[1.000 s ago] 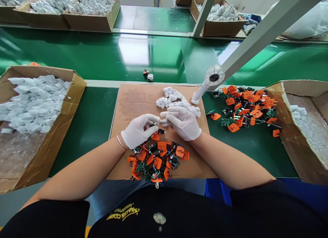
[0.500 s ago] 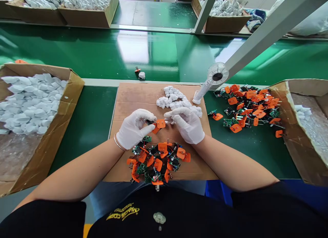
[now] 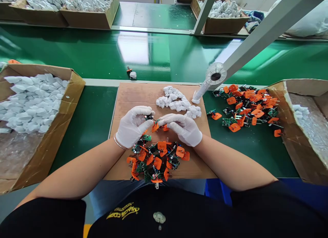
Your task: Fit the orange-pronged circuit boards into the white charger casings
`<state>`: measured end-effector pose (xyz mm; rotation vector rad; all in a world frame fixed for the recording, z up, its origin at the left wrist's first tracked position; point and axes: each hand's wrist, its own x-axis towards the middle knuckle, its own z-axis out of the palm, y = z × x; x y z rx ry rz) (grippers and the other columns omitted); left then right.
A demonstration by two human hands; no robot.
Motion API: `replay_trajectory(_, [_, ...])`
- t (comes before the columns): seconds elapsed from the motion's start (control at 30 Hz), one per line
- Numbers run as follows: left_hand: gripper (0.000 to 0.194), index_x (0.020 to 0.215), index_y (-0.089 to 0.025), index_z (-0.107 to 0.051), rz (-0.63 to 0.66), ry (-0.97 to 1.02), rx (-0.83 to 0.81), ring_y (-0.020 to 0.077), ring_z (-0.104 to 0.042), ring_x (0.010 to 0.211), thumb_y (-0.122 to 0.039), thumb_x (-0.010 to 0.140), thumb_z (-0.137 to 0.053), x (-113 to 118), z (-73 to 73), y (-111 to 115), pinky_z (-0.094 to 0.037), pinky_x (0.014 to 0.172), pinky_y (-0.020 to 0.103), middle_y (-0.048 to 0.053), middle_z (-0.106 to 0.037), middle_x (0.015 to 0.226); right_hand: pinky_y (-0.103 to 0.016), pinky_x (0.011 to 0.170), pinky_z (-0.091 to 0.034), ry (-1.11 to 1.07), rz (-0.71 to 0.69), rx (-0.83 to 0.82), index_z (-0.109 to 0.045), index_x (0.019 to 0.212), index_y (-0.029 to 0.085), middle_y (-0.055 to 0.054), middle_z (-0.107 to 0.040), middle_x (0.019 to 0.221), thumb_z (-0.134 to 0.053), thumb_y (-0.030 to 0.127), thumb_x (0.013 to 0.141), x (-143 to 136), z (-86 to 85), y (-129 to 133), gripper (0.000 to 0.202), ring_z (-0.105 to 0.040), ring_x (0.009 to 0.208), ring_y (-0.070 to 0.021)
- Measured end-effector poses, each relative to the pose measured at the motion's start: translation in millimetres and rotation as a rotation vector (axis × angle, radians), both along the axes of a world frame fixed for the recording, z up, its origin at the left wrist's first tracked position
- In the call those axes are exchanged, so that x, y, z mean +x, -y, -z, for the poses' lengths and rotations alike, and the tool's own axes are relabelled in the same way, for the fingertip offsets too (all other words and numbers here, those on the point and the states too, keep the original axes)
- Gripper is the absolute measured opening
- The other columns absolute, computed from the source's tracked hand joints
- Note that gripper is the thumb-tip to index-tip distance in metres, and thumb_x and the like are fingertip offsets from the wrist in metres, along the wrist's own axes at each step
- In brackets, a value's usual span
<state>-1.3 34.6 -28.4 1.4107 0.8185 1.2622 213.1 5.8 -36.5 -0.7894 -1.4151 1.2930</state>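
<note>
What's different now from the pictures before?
The little piece with a white lump slid left on the green surface. The right hand shifted slightly toward the person, fingertips now beside orange parts; a hold isn't clear. The left hand still holds a circuit board. The orange-and-green pile stayed put.

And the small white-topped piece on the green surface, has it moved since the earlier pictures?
Yes, to the left: the white-topped piece now lies closer to the far left corner of the cardboard sheet.
</note>
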Motion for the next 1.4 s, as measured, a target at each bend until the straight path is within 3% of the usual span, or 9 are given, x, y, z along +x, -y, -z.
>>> replay_trajectory(0.2, [0.036, 0.102, -0.018, -0.065, 0.122, -0.023, -0.038, 0.0212, -0.074, 0.1, -0.023, 0.074, -0.087, -4, -5.2, 9, -0.063, 0.091, 0.038, 0.009, -0.076, 0.104, -0.044, 0.094, -0.062, -0.022, 0.117, -0.01, -0.075, 0.104, 0.026, -0.007, -0.076, 0.114, -0.076, 0.035, 0.086, -5, 3.0, -1, 0.02, -0.074, 0.101, -0.0213])
replay_trajectory(0.33, [0.036, 0.102, -0.016, -0.068, 0.053, -0.121, -0.001, 0.021, -0.074, 0.099, -0.021, 0.072, -0.087, -6, -2.4, 7, -0.062, 0.094, 0.038, 0.009, -0.077, 0.104, -0.045, 0.094, -0.062, -0.056, 0.048, -0.115, -0.073, 0.115, 0.026, -0.002, -0.074, 0.089, -0.082, 0.034, 0.081, -6, 4.3, -3, 0.036, -0.074, 0.088, -0.0192])
replay_trajectory(0.4, [0.037, 0.101, -0.015, -0.069, 0.045, -0.145, -0.065, 0.0213, -0.074, 0.095, -0.025, 0.071, -0.087, -7, 1.1, 2, -0.064, 0.09, 0.037, 0.009, -0.077, 0.103, -0.046, 0.093, -0.063, -0.105, 0.07, -0.2, -0.073, 0.11, 0.025, -0.003, -0.075, 0.089, -0.086, 0.036, 0.076, -6, 4.9, -3, 0.038, -0.074, 0.092, -0.0208])
replay_trajectory(0.57, [0.035, 0.099, -0.015, -0.071, 0.208, -0.218, -0.247, 0.0216, -0.075, 0.091, -0.027, 0.07, -0.086, -5, 7.9, -3, -0.065, 0.079, 0.034, 0.011, -0.077, 0.102, -0.041, 0.08, -0.063, -0.087, 0.129, -0.201, -0.076, 0.098, 0.023, -0.004, -0.074, 0.09, -0.089, 0.032, 0.07, -4, 0.2, -4, 0.032, -0.069, 0.076, -0.0165])
replay_trajectory(0.77, [0.033, 0.101, -0.016, -0.073, 0.222, -0.247, -0.141, 0.0225, -0.076, 0.092, -0.027, 0.073, -0.086, -4, 5.4, 7, -0.066, 0.085, 0.036, 0.011, -0.078, 0.106, -0.039, 0.078, -0.06, -0.019, 0.22, 0.017, -0.076, 0.096, 0.026, -0.002, -0.065, 0.084, -0.089, 0.035, 0.069, -6, 1.1, -5, 0.032, -0.062, 0.074, -0.0155])
replay_trajectory(0.97, [0.036, 0.108, -0.019, -0.073, 0.162, -0.277, 0.016, 0.0241, -0.073, 0.102, -0.027, 0.076, -0.085, -8, 5.4, 10, -0.062, 0.098, 0.041, 0.009, -0.077, 0.107, -0.041, 0.083, -0.062, -0.075, 0.163, -0.192, -0.073, 0.107, 0.024, -0.004, -0.075, 0.094, -0.084, 0.041, 0.077, -9, 5.9, 0, 0.036, -0.07, 0.08, -0.0172])
replay_trajectory(1.1, [0.034, 0.109, -0.02, -0.072, 0.138, -0.326, 0.1, 0.0244, -0.073, 0.104, -0.028, 0.079, -0.082, -8, 1.9, 13, -0.061, 0.099, 0.042, 0.009, -0.076, 0.109, -0.042, 0.081, -0.063, -0.024, 0.104, -0.175, -0.074, 0.114, 0.025, -0.004, -0.073, 0.085, -0.076, 0.043, 0.086, -7, -2.5, -1, 0.033, -0.068, 0.077, -0.0178])
replay_trajectory(1.2, [0.032, 0.108, -0.02, -0.072, 0.123, -0.371, 0.158, 0.0225, -0.073, 0.102, -0.028, 0.079, -0.082, -8, 0.1, 15, -0.061, 0.1, 0.04, 0.008, -0.077, 0.107, -0.041, 0.082, -0.063, -0.031, 0.158, -0.095, -0.076, 0.107, 0.026, -0.003, -0.07, 0.085, -0.085, 0.04, 0.076, -7, -1.2, 0, 0.035, -0.068, 0.082, -0.0186])
replay_trajectory(1.4, [0.034, 0.11, -0.02, -0.073, 0.084, -0.353, 0.124, 0.0218, -0.074, 0.1, -0.03, 0.078, -0.082, -6, 1.4, 16, -0.062, 0.099, 0.039, 0.007, -0.078, 0.107, -0.043, 0.083, -0.066, -0.002, 0.257, -0.192, -0.074, 0.096, 0.024, -0.003, -0.076, 0.087, -0.091, 0.041, 0.067, -11, 5.0, 1, 0.038, -0.074, 0.085, -0.0212])
